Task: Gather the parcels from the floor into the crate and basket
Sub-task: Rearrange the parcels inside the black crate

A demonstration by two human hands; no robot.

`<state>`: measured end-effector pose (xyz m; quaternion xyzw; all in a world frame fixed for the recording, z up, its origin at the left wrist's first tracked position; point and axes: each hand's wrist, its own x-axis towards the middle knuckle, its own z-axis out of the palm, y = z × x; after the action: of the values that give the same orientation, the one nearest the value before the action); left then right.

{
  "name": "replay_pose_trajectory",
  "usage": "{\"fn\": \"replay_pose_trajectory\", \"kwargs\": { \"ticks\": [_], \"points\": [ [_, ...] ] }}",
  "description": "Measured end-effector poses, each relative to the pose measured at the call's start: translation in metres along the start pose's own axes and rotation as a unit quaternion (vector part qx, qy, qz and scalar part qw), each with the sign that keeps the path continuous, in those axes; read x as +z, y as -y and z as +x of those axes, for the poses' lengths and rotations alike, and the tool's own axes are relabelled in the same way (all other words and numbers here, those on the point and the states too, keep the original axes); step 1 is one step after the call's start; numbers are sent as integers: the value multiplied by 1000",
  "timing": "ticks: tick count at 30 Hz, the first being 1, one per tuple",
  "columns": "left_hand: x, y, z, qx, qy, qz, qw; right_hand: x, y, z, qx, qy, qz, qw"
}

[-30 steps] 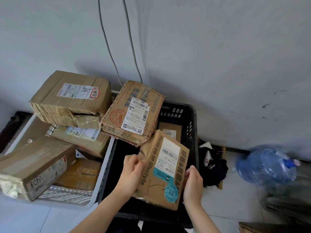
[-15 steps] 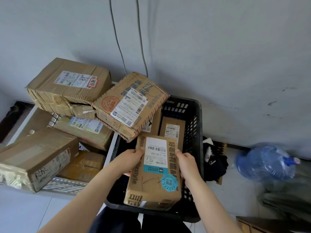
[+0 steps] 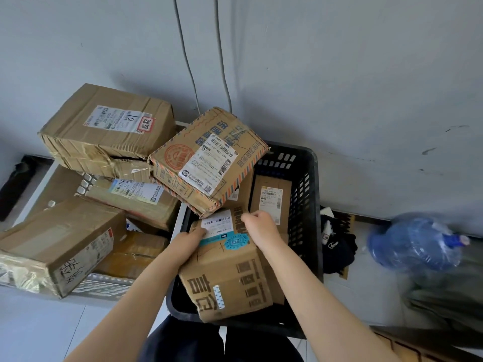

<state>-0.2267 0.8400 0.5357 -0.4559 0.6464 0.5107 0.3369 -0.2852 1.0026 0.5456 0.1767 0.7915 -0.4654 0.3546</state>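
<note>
**By the grey wall [image 3: 339,74], two hands on one parcel**

Two cables [image 3: 193,87] run down the wall to a pale floor, where a black crate [image 3: 304,194] stands touching a white basket [image 3: 104,286] piled with cardboard boxes. Both hands reach into the crate and grip the same brown parcel [image 3: 235,278], which lies tilted inside it, its near end up on the crate's front rim. The left hand [image 3: 187,241] holds the parcel's left side, thumb laid across the white label. The right hand [image 3: 261,228] has its fingers curled over the parcel's far edge. Just beyond both hands a striped-edge box [image 3: 209,163] leans over the line where crate and basket meet. Beyond the right hand's fingertips a slim box [image 3: 271,197] stands upright in the crate. Well to the right of the right hand, outside the crate, lie a dark cloth [image 3: 337,249] and a blue water bottle [image 3: 415,244].
</note>
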Motion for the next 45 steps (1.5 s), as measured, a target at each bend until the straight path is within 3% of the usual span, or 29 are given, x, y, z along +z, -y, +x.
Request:
{"fn": "replay_pose_trajectory", "kwargs": {
  "ticks": [3, 8, 11, 15, 20, 23, 26, 30, 36, 41, 45],
  "points": [
    [-3, 2, 2, 19, -10, 3, 1000, -2, -2, 3, 24, 15, -47, 998],
    [-5, 7, 5, 117, -17, 80, 990, 9, -32, -8, 43, 16, -12, 999],
    [2, 7, 2, 139, 21, 119, 983, 14, -47, -13, 19, -49, 48, 997],
    [16, -9, 3, 145, 26, 142, 979, 4, -48, -3, 27, -88, 25, 995],
    [41, -18, 0, 150, 14, 64, 987, -12, -60, 9, 94, -158, 125, 975],
    [55, -6, -7, 139, 39, 31, 989, -12, -78, 4, 186, -120, 191, 956],
    [62, 3, -6, 91, 28, 78, 992, -9, -84, 1, 225, -69, 230, 944],
    [53, -6, -3, 74, 20, 102, 992, -14, -77, -13, 186, -74, 221, 955],
    [39, 15, 0, 70, 123, -83, 986, -12, -67, -33, 52, -137, 151, 978],
    [32, 39, 20, 83, 53, -69, 993, 17, -84, -36, 64, -20, 126, 990],
    [37, 62, 32, 79, 12, 34, 996, 38, -109, -21, 50, 26, 52, 997]
  ]
}}
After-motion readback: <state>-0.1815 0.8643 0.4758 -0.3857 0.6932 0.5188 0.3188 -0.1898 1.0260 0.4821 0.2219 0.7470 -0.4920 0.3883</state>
